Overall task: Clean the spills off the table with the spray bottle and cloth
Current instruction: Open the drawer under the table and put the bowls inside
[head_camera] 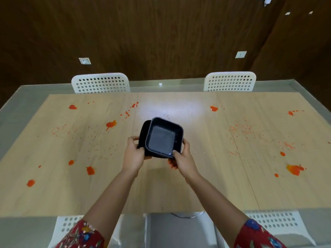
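left hand (133, 154), right hand (182, 159) grip black dishes (162, 138) | red spills (111, 124) flank

Table (179, 190) — cropped; lower dish (143, 132) — half-hidden.

Table (161, 190): pale wood-grain laminate, smooth, semi-gloss glare patch. Black bowls (163, 138): speckled, glossy rims. Chairs (101, 82): white perforated plastic. Wall (161, 33): dark wood panelling.

Two stacked black square bowls (163, 138) hang over the middle of the light wooden table (259, 185); flat tabletop lies open left and right. White perforated chairs (101, 83) line the far edge.
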